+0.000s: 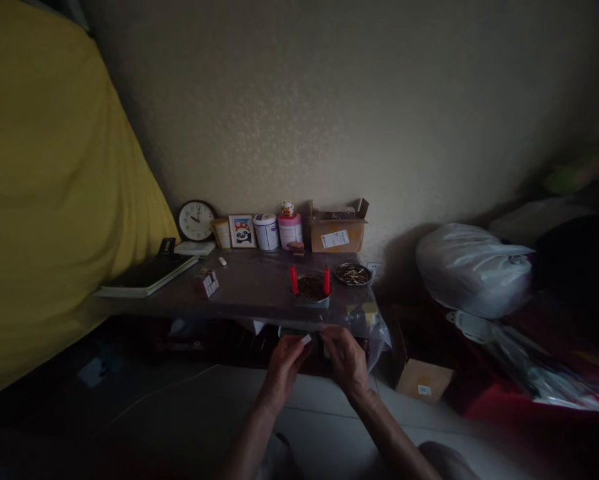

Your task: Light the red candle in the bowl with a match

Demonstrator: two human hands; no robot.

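Observation:
My left hand is closed around a small box with a pale end, which looks like a matchbox. Close beside it, my right hand has its fingers pinched together; whatever is between them is too small and dark to make out. Both hands are in front of the table's near edge. Just beyond them stands a round bowl of dark, grainy fill, with two red candles upright at its left and right sides. A metal plate of matchsticks lies to its right. A stack of small boxes sits farther left.
Along the wall stand a clock, a framed panda picture, a white tub, a pink-lidded tub and an open carton. Clear plastic covers the table. Yellow cloth hangs left; a white bag bulges right.

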